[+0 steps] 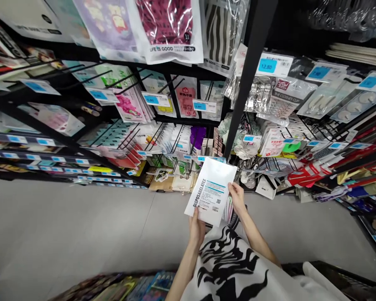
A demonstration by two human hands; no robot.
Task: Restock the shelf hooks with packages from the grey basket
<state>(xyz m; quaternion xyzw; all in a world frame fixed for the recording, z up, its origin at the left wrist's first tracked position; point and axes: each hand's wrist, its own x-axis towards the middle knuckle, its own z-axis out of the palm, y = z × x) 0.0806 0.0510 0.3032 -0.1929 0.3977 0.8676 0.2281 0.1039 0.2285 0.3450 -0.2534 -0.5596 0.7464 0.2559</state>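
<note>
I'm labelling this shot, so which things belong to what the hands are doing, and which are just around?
In hand:
- white packet marked "DISPOSABELATEX"
- left hand, gripping its bottom edge
- right hand, gripping its right edge

Just around:
- striped pack
- purple item
- pale flowers

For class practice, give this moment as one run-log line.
Held: flat white rectangular printed packet; left hand: grips lower edge; right hand: grips right edge; beyond: black display rack
</note>
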